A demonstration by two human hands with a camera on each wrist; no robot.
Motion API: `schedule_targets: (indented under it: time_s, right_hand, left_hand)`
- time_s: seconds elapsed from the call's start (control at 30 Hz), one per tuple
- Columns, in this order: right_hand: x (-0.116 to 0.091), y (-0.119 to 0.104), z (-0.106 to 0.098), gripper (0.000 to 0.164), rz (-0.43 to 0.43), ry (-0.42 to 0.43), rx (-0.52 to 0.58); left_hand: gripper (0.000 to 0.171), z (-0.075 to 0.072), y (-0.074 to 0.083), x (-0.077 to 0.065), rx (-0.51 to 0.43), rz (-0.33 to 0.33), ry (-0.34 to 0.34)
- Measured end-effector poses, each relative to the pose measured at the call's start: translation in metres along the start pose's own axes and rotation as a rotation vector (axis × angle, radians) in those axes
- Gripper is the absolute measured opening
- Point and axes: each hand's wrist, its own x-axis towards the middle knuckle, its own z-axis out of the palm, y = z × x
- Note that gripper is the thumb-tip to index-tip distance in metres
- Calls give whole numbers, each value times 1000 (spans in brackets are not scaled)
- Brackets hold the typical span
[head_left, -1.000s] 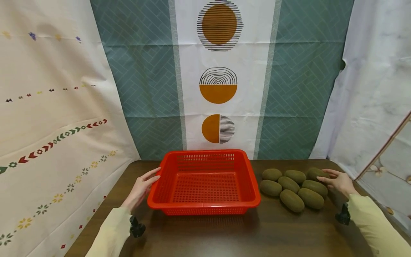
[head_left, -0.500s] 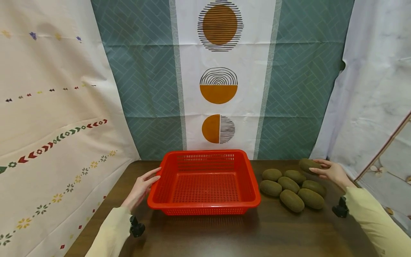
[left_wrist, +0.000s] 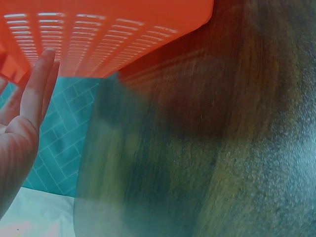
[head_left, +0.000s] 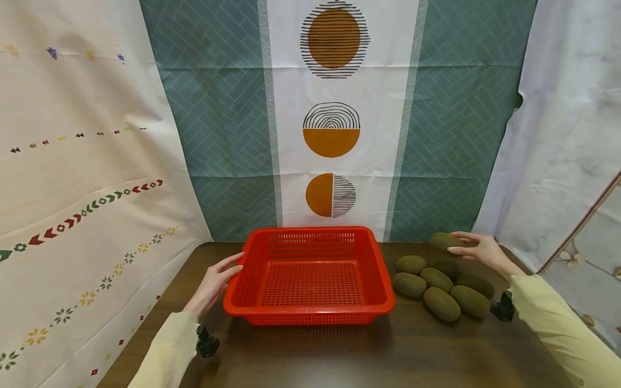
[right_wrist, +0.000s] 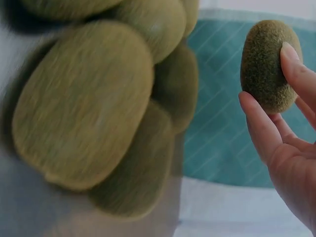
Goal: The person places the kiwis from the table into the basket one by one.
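Observation:
Thumb and fingertips of my right hand (head_left: 482,252) pinch a brown fuzzy kiwi (head_left: 445,242), raised above the other kiwis at the right. In the right wrist view the held kiwi (right_wrist: 269,66) stands upright between thumb and fingers. Below it, several more kiwis (head_left: 440,303) lie close together on the table. A red plastic basket (head_left: 310,310) with slotted walls sits at the middle, with nothing inside. My left hand (head_left: 213,285) rests against its left rim, fingers fairly straight. Those fingers (left_wrist: 37,91) lie along the basket's outer wall in the left wrist view.
The dark wooden table (head_left: 310,358) reaches back to a hanging patterned cloth (head_left: 335,161). A cream embroidered cloth (head_left: 87,215) hangs along the left side and a white marbled one (head_left: 567,151) along the right.
My right hand has lifted one kiwi from the back right of the group and carried it up and leftward. My left hand and the basket have stayed in place.

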Motion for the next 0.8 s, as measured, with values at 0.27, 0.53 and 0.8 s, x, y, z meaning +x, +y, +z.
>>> schedule_targets:
  time_s: [0.27, 0.53, 0.8]
  right_hand:
    - [18, -28, 18, 57, -87, -91, 56]
    - [35, -66, 42, 54, -200, -169, -2]
    - [54, -97, 67, 49, -258, -270, -31]
  left_hand:
    - [50, -1, -7, 3, 24, 27, 12]
    - [52, -1, -5, 1, 46, 22, 30]
    - [49, 2, -3, 2, 56, 39, 41]
